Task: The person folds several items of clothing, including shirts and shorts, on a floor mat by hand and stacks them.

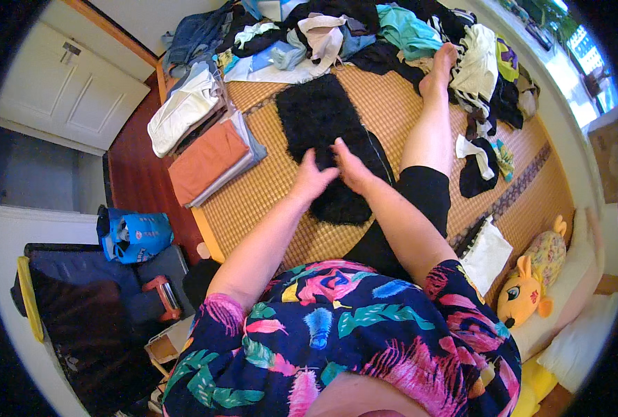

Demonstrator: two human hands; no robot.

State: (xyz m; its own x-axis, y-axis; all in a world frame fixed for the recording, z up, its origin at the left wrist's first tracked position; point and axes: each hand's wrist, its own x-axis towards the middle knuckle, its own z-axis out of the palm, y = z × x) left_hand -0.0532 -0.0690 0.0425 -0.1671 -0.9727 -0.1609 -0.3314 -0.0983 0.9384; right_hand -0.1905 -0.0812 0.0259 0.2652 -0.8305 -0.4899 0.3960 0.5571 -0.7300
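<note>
A black fuzzy garment (314, 112), folded into a long shape, lies before me on the woven mat. My left hand (315, 180) is over its middle, thumb spread from the fingers. Close beside it is my right hand (354, 168), pointing away from me over the same garment. Neither hand shows a clear grip on the fabric, and some fingertips are hidden. A pale line, perhaps a zip or seam, runs along the garment's right side.
Folded clothes (209, 161) are stacked at the left edge of the mat (251, 219). A heap of loose clothes (319, 36) spreads across the far side. My outstretched leg (429, 130) bounds the right. A plush toy (522, 292) and a blue bag (139, 234) are farther out.
</note>
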